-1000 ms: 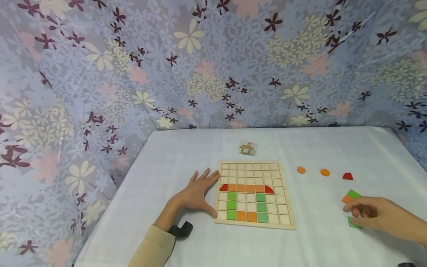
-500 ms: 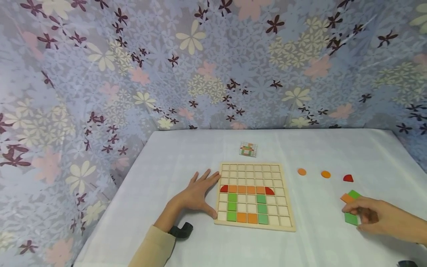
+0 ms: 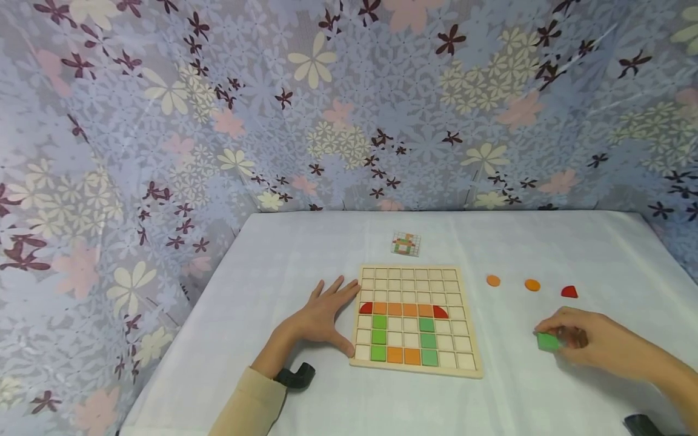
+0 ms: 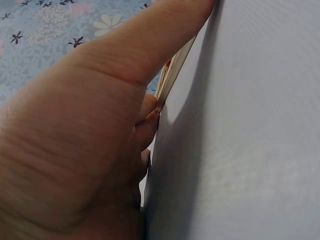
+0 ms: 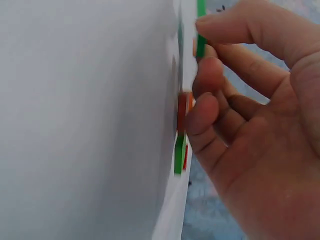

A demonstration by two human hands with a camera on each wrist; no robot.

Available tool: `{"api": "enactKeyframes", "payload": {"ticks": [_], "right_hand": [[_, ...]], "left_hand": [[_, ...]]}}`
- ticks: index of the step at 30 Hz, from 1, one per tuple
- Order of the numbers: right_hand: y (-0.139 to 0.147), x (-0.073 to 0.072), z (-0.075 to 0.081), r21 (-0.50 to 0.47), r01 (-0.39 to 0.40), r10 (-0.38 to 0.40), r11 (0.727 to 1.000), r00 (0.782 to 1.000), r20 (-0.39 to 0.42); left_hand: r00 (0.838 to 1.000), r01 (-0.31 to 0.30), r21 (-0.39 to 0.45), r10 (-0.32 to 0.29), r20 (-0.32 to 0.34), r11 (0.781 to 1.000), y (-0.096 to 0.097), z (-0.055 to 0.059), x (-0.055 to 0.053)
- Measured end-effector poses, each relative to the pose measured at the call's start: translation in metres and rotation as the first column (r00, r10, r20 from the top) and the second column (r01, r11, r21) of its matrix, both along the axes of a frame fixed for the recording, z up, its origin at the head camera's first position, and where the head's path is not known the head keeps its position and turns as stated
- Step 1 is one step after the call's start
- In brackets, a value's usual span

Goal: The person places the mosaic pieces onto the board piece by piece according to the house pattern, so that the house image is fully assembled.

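Note:
A wooden grid board (image 3: 477,357) lies mid-table, partly filled with red, orange and green tiles. My left hand (image 3: 322,318) has its fingers spread, with thumb and fingertips touching the board's left edge; the left wrist view shows the thumb near the board's side (image 4: 175,70). Right of the board, my right hand (image 3: 591,339) pinches a green square tile (image 3: 548,341) between thumb and fingers. In the right wrist view that green tile (image 5: 201,35) stands off the cloth. An orange tile (image 5: 183,112) and a lighter green tile (image 5: 179,155) lie below; the head view hides them behind my right hand.
Two orange discs (image 3: 493,280) (image 3: 532,285) and a red quarter-round tile (image 3: 569,292) lie at the right. Behind the board is a small pattern card (image 3: 406,244). White cloth (image 3: 305,242) covers the table, and a floral curtain (image 3: 349,121) hangs behind it.
My right hand has taken hold of the green tile and moved left and slightly up with it, away from the orange and lighter green tiles. The left hand stays at the board.

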State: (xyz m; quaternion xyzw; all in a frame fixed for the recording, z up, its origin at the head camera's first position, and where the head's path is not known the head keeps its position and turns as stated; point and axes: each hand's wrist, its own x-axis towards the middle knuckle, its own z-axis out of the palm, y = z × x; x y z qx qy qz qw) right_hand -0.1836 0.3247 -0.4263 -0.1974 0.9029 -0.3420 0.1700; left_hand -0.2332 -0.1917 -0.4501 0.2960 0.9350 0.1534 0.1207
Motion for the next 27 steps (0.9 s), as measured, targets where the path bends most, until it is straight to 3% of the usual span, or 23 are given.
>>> {"api": "enactKeyframes", "payload": {"ticks": [10, 17, 23, 27], "right_hand": [[-0.040, -0.024, 0.008, 0.007, -0.016, 0.016, 1.000, 0.999, -0.050], [-0.063, -0.034, 0.007, -0.011, -0.056, 0.054, 0.998, 0.991, -0.122], [-0.076, -0.041, 0.005, -0.047, -0.042, 0.037, 0.998, 0.993, -0.108], [-0.088, -0.047, 0.006, -0.063, -0.075, 0.066, 0.995, 0.988, -0.139]], "left_hand": [[1.000, -0.007, -0.013, 0.007, -0.005, 1.000, -0.001, -0.002, -0.002], [1.000, -0.001, -0.002, 0.001, -0.002, 1.000, -0.002, -0.002, 0.000], [1.000, 0.011, -0.004, -0.011, -0.002, 1.000, 0.000, -0.004, 0.000], [1.000, -0.006, -0.004, 0.006, -0.006, 1.000, -0.001, -0.002, 0.000]]}}
